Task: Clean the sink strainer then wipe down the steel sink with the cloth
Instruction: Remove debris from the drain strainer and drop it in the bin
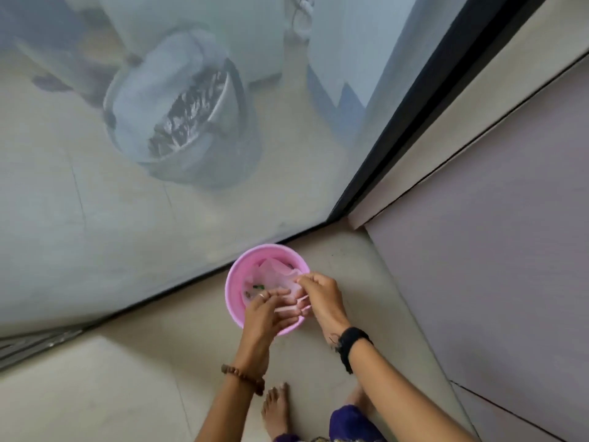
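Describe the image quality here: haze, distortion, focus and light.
Head view: the wide lens bows the dark door frame and wall lines; the bucket behind the glass door looks hazy and washed out, its detail lost; the pink bin, left hand and right hand are fairly sharp; the light is soft and even, with no hard shadows or glare.

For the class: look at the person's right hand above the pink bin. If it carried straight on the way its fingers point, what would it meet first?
Probably the thin plastic liner the right hand is already pinching, then the pink bin beneath; depth is unclear.
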